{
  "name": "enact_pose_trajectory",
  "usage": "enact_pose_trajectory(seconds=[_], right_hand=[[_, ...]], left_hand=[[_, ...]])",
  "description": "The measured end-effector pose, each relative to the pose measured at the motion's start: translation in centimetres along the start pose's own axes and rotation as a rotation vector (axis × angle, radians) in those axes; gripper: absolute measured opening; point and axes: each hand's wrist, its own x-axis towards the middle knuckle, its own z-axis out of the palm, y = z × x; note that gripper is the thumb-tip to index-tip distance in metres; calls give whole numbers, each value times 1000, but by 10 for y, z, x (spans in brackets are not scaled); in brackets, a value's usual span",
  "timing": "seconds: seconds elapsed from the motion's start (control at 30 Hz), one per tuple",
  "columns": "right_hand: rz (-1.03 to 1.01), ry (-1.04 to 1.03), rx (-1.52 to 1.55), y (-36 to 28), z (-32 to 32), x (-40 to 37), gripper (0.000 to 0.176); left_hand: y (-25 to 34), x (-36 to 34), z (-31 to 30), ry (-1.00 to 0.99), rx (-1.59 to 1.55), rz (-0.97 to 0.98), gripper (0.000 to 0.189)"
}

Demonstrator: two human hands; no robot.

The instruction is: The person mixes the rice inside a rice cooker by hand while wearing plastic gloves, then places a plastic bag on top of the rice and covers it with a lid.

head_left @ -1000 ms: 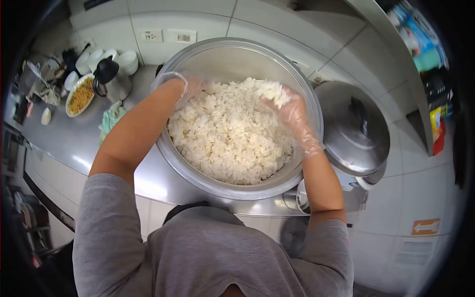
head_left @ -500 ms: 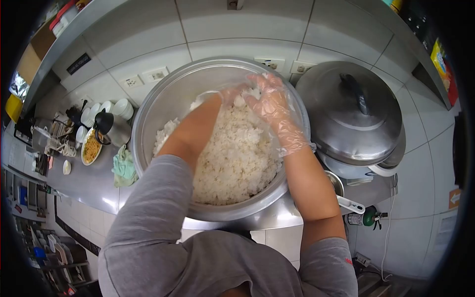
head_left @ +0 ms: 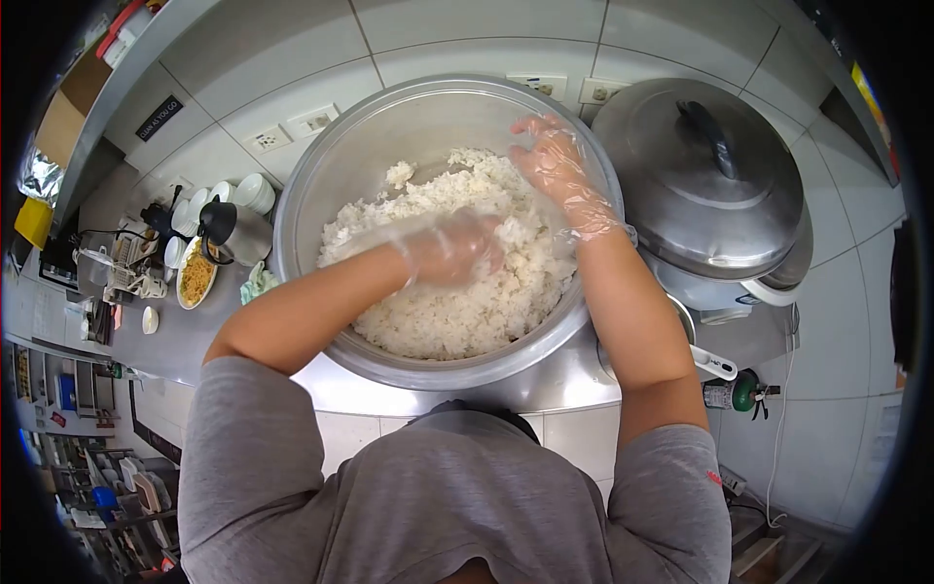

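Observation:
A large round metal pot [head_left: 321, 161] holds a heap of cooked white rice [head_left: 428, 321]. In a clear plastic glove, my left hand [head_left: 455, 248] is down on the middle of the rice; motion smears its fingers, and I cannot tell whether they hold any. My right hand [head_left: 553, 165], gloved the same way, is open at the pot's far right inner side, its fingers apart and slightly curled above the edge of the rice. A small clump of rice lies apart toward the back of the heap.
A rice cooker with a domed metal lid [head_left: 700, 185] stands right of the pot. Near it is a white-handled pan [head_left: 715, 362]. On the left are a thermal jug [head_left: 238, 232], a noodle plate [head_left: 197, 277], stacked white bowls [head_left: 255, 193] and a green cloth [head_left: 259, 282].
My left hand has come from the back of the pot to the middle of the rice. My right hand has shifted slightly right, away from the rice it was touching. The view has tilted.

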Motion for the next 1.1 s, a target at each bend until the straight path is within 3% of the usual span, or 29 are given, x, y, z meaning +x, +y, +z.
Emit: enact_pose_trajectory(seconds=[0.13, 0.2, 0.27, 0.33, 0.37, 0.43, 0.47, 0.5, 0.53, 0.57, 0.63, 0.7, 0.77, 0.83, 0.87, 0.93, 1.1], right_hand=[[-72, -47, -87, 9, 9, 3, 37], [-24, -54, -12, 9, 10, 2, 39], [-14, -82, -25, 12, 12, 4, 40], [-1, -116, -42, 14, 14, 5, 40], [81, -187, -39, 13, 15, 3, 47], [158, -258, -61, 20, 22, 2, 53], [229, -307, -51, 29, 32, 2, 58], [296, -358, -41, 36, 45, 3, 64], [278, -367, -68, 36, 55, 8, 64], [290, -398, -184, 39, 65, 12, 72], [304, -436, -327, 26, 71, 24, 80], [359, -604, -24, -1, 70, 42, 76], [469, -734, -44, -43, 90, 58, 76], [220, -947, 139, -44, 142, 81, 73], [209, -1077, 143, -74, 149, 83, 70], [216, -1229, 147, -115, 162, 76, 68], [11, -1561, -42, -139, 191, 53, 62]], left_hand=[[-27, -25, 7, -23, -147, 64, 22], [-44, -24, 4, 63, -447, 17, 27], [-55, -21, -20, 88, -472, -43, 21], [-75, -15, -37, 120, -528, -349, 36], [-90, -12, -43, 131, -542, -339, 36], [-122, -9, -47, 159, -142, -467, 66], [-132, -11, -43, 176, -165, -464, 66], [-141, -16, -38, 217, -127, -433, 78], [-149, -22, -38, 264, -87, -406, 90], [-156, -26, -38, 283, -110, -411, 90], [-158, -36, -43, -8, -126, -360, 102], [-169, -38, -41, 75, -170, -394, 100], [-179, -35, -51, 172, -212, -423, 97], [-193, -31, -70, 67, -442, -431, 88], [-195, -32, -67, 89, -469, -426, 88], [-191, -37, -51, 506, -192, -353, 78], [-201, -45, -53, 458, -240, -389, 75]])
